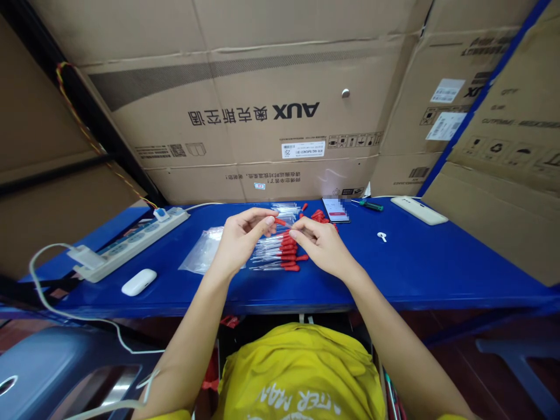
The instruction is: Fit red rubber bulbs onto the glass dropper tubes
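Note:
Fingertips of my left hand point(240, 240) pinch a red rubber bulb point(280, 221) above the middle of the table. Close by on the right, my right hand point(322, 240) is closed on a thin clear glass tube point(289, 226), which meets the bulb's right end. Below both hands lies a row of droppers point(286, 252), their red bulbs to the right and clear tubes to the left. Behind the hands are loose clear tubes point(286, 207). A heap of red bulbs point(318, 216) sits beyond my right hand, which partly hides it.
A clear plastic bag point(196, 254) lies left of the droppers. Farther left are a white earbud case point(139, 282) and a power strip point(135, 242) with cables. Rightward lie a phone point(335, 210), green screwdriver point(371, 206), earbud point(382, 237) and pale phone-like object point(419, 210). Cardboard walls point(262, 81) enclose the blue table point(437, 268).

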Demonstrator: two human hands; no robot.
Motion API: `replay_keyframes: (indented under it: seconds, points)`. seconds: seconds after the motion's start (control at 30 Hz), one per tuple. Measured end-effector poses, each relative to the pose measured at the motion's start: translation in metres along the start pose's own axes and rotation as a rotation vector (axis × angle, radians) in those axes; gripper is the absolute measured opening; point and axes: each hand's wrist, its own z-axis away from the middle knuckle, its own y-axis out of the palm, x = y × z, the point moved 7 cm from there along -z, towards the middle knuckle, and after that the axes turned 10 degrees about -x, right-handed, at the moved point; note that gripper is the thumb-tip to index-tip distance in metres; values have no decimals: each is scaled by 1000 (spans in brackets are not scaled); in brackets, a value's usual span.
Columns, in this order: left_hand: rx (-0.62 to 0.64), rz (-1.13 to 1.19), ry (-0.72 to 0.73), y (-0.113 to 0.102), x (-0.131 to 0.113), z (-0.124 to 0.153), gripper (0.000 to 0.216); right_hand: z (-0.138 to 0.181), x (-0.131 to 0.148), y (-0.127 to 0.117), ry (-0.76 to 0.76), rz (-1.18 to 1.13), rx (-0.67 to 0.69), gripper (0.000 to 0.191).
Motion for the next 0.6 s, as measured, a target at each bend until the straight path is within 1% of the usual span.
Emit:
replay_keyframes:
  seconds: [0.1, 0.17, 0.23, 0.3, 0.4, 0.53, 0.6]
  points:
    - [-28, 24, -9, -4, -1, -2, 31, -2, -4, -5, 22, -100, -25, 18]
    - [-47, 49, -23, -6, -1, -2, 32, -4, -6, -11, 59, -234, -105, 23]
    - [-28, 62, -51, -4, 1, -1, 33, -6, -9, -16, 95, -370, -195, 29]
    - [35, 54, -83, 2, 4, 1, 33, -6, -10, -18, 111, -473, -258, 35]
    - [150, 15, -95, 15, 8, 7, 34, -7, -12, -18, 134, -558, -299, 43]
    - [334, -121, -11, 40, 12, 21, 27, -8, -20, -19, 181, -558, -372, 48]
    - [427, -176, 38, 54, 15, 30, 33, -8, -24, -19, 199, -566, -390, 48]
